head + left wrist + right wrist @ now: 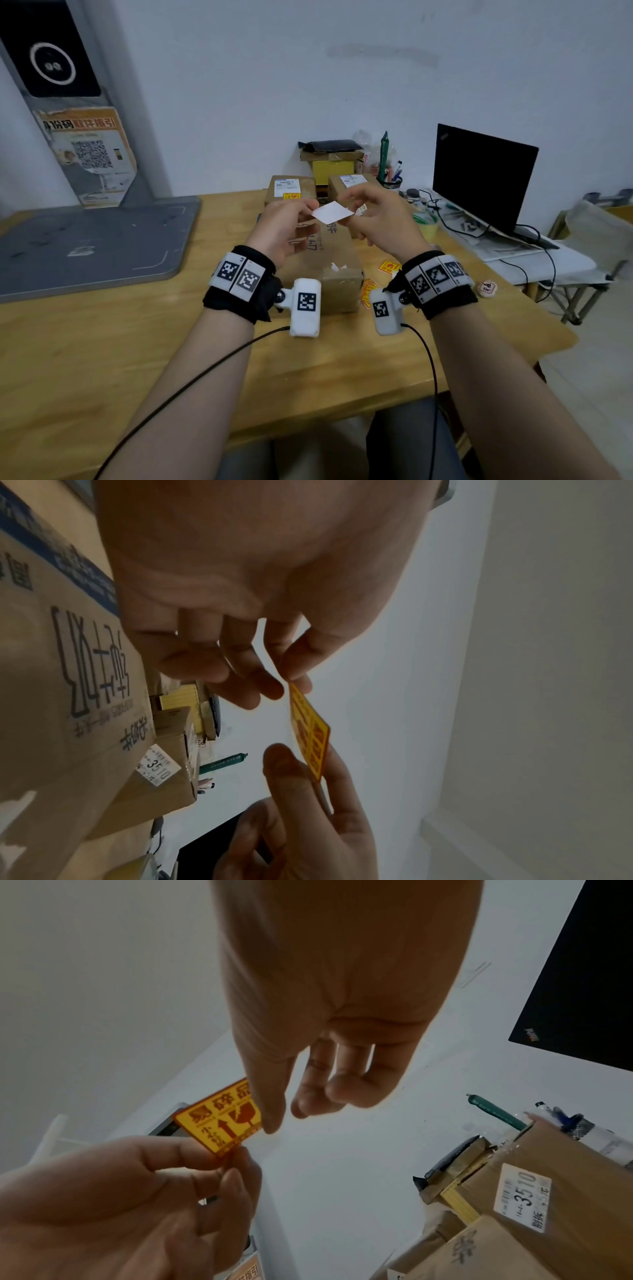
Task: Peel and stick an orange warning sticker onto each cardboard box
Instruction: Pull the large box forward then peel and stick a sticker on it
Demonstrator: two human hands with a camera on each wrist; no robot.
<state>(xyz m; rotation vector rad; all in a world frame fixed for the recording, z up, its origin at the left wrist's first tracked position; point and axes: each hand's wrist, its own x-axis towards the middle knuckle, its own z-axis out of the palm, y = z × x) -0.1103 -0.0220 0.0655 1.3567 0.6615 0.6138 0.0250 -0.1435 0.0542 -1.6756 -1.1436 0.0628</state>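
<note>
We see our left hand (286, 226) and right hand (378, 219) raised together above the counter (102, 342), each pinching one end of the orange warning sticker (332, 211) between thumb and fingertips. From the head view only its blank white back shows; the left wrist view catches it nearly edge-on (310, 733), orange face toward the wall, while the right wrist view alone gives the printed face (222, 1119), with a broken-glass symbol, an arrow and Chinese characters.

Left of our left hand a grey metal stand base (85, 243) lies on the wooden counter, its post carrying a worn poster with a QR code (90, 156). Directly beneath both hands sits a long cardboard box (329, 263). Beyond the hands stand two smaller cardboard boxes: the left one (291, 192) already bears an orange sticker (292, 196), the right one (356, 183) shows a white shipping label, reading 3510 in the wrist views. Below and right of our right hand, loose orange stickers (388, 267) lie on the counter. Further right are a pen cup (390, 180) and a dark laptop screen (483, 174) against the pale wall.
</note>
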